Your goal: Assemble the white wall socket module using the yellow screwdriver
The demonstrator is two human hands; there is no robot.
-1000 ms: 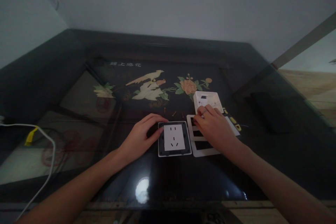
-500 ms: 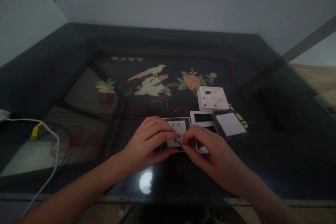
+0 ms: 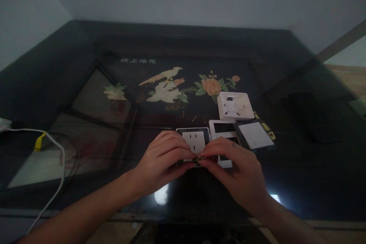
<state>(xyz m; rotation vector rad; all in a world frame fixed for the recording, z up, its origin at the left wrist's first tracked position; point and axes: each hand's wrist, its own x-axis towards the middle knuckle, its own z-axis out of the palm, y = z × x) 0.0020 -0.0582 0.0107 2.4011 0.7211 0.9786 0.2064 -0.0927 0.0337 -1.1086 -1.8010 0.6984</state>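
A wall socket (image 3: 197,141) with a white slotted face and dark edging lies at the table's near middle. Above its lower part, my left hand (image 3: 164,160) and my right hand (image 3: 236,166) meet at the fingertips. Both pinch a small brass-coloured metal piece (image 3: 199,158), too small and dim to name surely. Under the right fingers lies part of a white cover frame (image 3: 213,129). Beyond the socket, three small screws (image 3: 194,118) are spread in a row.
Right of the cover frame lies a dark-edged switch panel with a white plate (image 3: 253,135). Behind it stands an open white mounting box (image 3: 236,105), with a yellow-and-black tool (image 3: 268,131) alongside. A white cable (image 3: 62,167) with a yellow tag (image 3: 39,142) runs down the left.
My fingertips have come together around the small metal piece, which pointed aslant from the right fingers before. More of the socket's face now shows. The view has shifted slightly.
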